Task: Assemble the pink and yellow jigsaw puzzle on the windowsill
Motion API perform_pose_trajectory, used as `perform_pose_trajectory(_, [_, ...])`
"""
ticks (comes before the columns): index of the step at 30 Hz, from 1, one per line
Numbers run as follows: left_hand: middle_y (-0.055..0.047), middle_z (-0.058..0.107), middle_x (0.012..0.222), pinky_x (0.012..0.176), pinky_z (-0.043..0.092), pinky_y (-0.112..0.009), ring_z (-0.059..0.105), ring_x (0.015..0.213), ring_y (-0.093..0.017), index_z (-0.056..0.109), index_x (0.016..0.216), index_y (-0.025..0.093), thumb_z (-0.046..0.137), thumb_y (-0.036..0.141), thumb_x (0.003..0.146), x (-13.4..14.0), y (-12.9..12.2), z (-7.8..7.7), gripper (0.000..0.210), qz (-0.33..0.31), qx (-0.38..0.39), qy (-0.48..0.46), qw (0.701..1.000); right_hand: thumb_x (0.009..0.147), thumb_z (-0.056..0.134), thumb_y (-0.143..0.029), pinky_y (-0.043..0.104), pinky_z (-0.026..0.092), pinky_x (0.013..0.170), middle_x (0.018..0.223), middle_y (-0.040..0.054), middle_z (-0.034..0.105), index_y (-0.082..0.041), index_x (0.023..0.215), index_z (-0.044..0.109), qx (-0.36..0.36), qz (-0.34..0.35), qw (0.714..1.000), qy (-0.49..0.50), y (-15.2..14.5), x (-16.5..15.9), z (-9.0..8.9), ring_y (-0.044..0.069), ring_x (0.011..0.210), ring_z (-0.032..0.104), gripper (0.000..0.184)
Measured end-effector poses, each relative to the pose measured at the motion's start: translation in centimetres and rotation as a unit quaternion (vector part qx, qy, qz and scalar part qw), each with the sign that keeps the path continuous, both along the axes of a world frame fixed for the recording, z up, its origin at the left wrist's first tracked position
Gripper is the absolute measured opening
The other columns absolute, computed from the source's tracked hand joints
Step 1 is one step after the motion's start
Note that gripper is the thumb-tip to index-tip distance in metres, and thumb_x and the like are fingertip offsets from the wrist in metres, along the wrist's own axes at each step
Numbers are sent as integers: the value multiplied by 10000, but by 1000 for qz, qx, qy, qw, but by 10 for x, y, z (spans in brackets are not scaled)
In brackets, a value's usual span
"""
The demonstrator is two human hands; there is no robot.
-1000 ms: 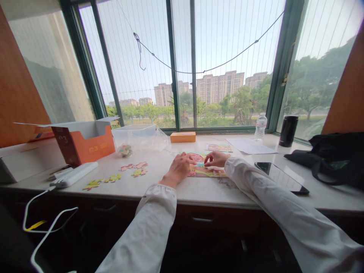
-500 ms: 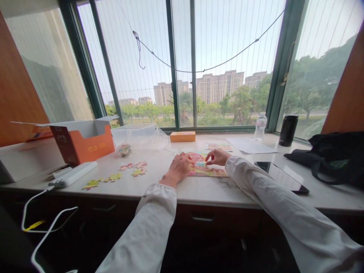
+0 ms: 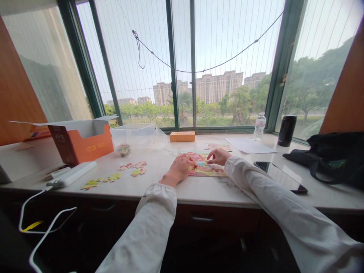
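A colourful jigsaw puzzle point(image 3: 209, 172) with a pink and red house picture lies on the white countertop, partly covered by both hands. My left hand point(image 3: 179, 169) rests on its left side, fingers laid flat over the pieces and nothing visibly held. At the upper right of the puzzle, my right hand point(image 3: 218, 156) is closed in a pinch, thumb and forefinger down at the surface; whatever is between the fingertips is too small to make out. Several loose puzzle pieces point(image 3: 138, 172) in pink and green lie to the left, some at the yellow-green cluster point(image 3: 91, 184).
Behind the puzzle are a printed picture card point(image 3: 218, 146), a white paper sheet point(image 3: 248, 145) and an orange box point(image 3: 182, 136). A tablet point(image 3: 280, 177), black bottle point(image 3: 287, 131), water bottle point(image 3: 259, 126) and black bag point(image 3: 335, 155) stand right. An open carton point(image 3: 91, 146) and power bank point(image 3: 72, 174) are left.
My left hand's fingers have shifted slightly to the right over the puzzle. The thumb and forefinger of my right hand have come closer together. Everything else stays put.
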State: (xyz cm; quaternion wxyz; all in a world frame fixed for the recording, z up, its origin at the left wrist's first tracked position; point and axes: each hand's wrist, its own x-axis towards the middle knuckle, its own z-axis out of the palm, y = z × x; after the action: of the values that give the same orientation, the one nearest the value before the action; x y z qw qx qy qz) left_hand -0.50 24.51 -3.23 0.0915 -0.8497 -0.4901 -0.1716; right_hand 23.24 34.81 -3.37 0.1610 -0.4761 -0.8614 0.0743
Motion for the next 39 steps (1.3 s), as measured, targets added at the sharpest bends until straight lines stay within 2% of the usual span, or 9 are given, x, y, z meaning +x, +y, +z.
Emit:
perform_pose_trajectory(7, [37, 688, 1223, 1081, 339, -365, 546, 1156, -203, 748, 1048, 310, 607, 181, 852, 2, -4, 4, 274, -11, -13, 10, 1000, 750, 716, -482, 235, 366, 582, 753, 3, 684, -265, 933, 792, 2, -14, 1000, 6, 2, -2, -6, 127, 647, 575, 294])
perform_pose_trajectory(10, [21, 725, 1150, 1089, 333, -353, 584, 1105, -190, 750, 1041, 290, 604, 162, 842, 4, -5, 7, 278, -17, -23, 15, 999, 761, 714, -454, 231, 374, 596, 752, 4, 682, -256, 940, 790, 2, -11, 1000, 23, 1, -4, -9, 128, 659, 577, 278])
perform_pose_trajectory(13, [-3, 748, 1079, 1037, 383, -342, 608, 1042, -201, 753, 1039, 277, 587, 153, 842, 5, -5, 7, 286, 0, -30, 20, 999, 774, 711, -426, 230, 386, 618, 752, 9, 685, -247, 951, 791, -1, -1, 1000, 31, 1, -4, -10, 129, 668, 585, 265])
perform_pose_trajectory(20, [-6, 756, 1023, 951, 444, -310, 615, 1029, -212, 753, 1056, 284, 602, 201, 832, 7, -7, 12, 282, 8, -36, 33, 999, 732, 745, -479, 230, 396, 630, 754, -2, 705, -275, 947, 793, 16, 33, 999, 33, 0, -3, 0, 130, 663, 605, 300])
perform_pose_trajectory(24, [-2, 756, 1007, 994, 426, -316, 616, 1027, -212, 755, 1033, 285, 634, 218, 801, 10, -7, 17, 270, 14, -43, 82, 996, 720, 757, -465, 229, 393, 613, 733, -13, 711, -278, 896, 800, 11, 48, 998, 34, -3, -6, 2, 125, 641, 605, 261])
perform_pose_trajectory(30, [-27, 737, 1047, 950, 457, -340, 617, 1048, -235, 761, 973, 290, 668, 247, 759, 20, -6, 25, 237, 42, -56, 145, 987, 723, 758, -418, 231, 387, 602, 714, -19, 703, -278, 882, 800, 15, 42, 998, 39, -7, -8, 3, 123, 633, 600, 216])
perform_pose_trajectory(34, [-58, 740, 980, 976, 448, -364, 613, 1057, -257, 778, 869, 264, 697, 206, 699, 31, -4, 27, 198, 73, -57, 157, 983, 774, 712, -395, 231, 401, 656, 739, -11, 703, -274, 919, 794, 61, 18, 995, 80, -7, -9, 5, 125, 683, 610, 205])
perform_pose_trajectory(37, [-60, 743, 941, 936, 475, -349, 632, 1008, -254, 785, 840, 270, 697, 185, 689, 34, -5, 28, 194, 94, -63, 142, 983, 752, 732, -402, 226, 392, 625, 700, -13, 688, -268, 894, 800, 31, 23, 997, 61, -6, -9, 2, 118, 648, 598, 207])
perform_pose_trajectory(39, [-42, 745, 945, 899, 492, -321, 650, 960, -233, 787, 899, 303, 693, 190, 702, 33, -7, 28, 246, 110, -67, 128, 983, 740, 741, -416, 224, 384, 608, 677, -16, 676, -268, 887, 803, 18, 22, 998, 50, -4, -9, -2, 113, 626, 586, 218])
